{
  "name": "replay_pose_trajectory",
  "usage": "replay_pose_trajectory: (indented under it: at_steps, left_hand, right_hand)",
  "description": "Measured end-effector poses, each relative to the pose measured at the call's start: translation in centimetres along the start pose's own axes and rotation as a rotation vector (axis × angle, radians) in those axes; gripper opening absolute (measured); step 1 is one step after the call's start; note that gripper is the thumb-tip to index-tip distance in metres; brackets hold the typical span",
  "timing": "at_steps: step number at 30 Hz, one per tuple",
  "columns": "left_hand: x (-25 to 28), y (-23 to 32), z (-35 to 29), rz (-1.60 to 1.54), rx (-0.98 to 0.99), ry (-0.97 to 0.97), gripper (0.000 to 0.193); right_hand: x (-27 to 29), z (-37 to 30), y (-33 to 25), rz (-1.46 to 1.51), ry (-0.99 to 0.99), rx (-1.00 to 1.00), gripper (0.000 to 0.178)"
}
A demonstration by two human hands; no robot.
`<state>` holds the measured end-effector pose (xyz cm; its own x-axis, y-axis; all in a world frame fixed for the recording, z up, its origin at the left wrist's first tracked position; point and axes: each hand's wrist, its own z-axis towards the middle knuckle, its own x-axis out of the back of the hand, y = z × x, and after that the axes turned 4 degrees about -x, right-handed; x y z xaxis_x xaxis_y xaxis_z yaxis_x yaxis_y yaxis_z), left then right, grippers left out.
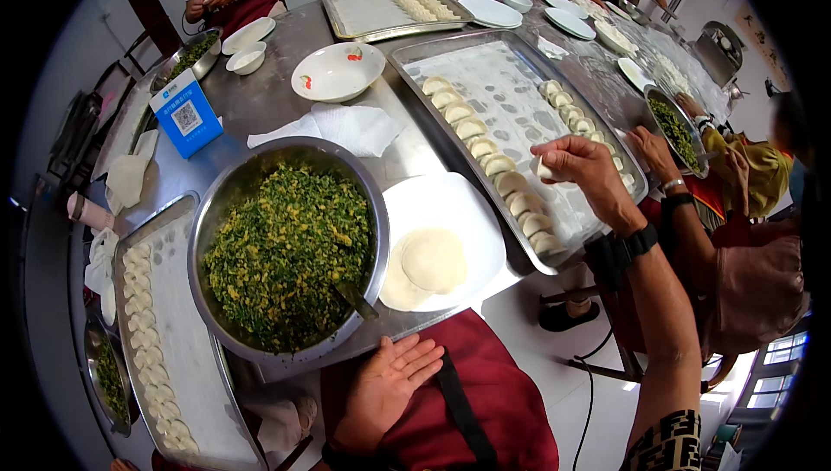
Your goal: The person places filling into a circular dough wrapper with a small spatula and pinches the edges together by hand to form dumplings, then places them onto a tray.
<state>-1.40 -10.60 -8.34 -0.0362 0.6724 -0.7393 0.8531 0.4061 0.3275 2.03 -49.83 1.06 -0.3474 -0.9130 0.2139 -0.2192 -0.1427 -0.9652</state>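
Note:
My right hand [589, 172] pinches a pale dumpling [543, 169] above a metal tray [511, 81] dusted with flour. Along that tray's near-left side runs a row of folded dumplings [496, 164], and a second row lies along its right side. My left hand [387, 391] is palm up with fingers stretched out, holding nothing, just off the table edge over my dark red apron [502, 384]. Round dough wrappers [433, 260] lie on a white square plate [480, 211]. To the plate's left stands a steel bowl [381, 211] of chopped green and yellow filling [290, 254] with a spoon handle [356, 300].
Another tray [203, 315] with dumplings stands at the left. Further back are a blue sign stand [185, 114], an empty white bowl [338, 71], white cloths [346, 127] and a far dumpling tray [355, 8]. Co-workers sit around the table; one person's arm [692, 220] is close at my right.

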Motion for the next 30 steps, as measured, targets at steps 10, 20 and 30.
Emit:
replay_pose_trajectory:
  at_steps: [10,20,30]
  left_hand:
    - [1.7,0.3,1.2,-0.065,0.103,-0.054,0.061]
    - [3.1,-0.3,1.2,-0.197,0.112,-0.21,0.044]
    - [4.1,-1.4,1.4,-0.199,0.125,-0.172,0.044]
  right_hand:
    - [-3.2,12.9,-5.8,-0.123,-0.054,0.078,0.027]
    - [-7.6,24.8,-3.7,-0.26,-0.027,0.154,0.014]
    - [-8.5,29.4,0.7,-0.253,-0.073,0.18,0.011]
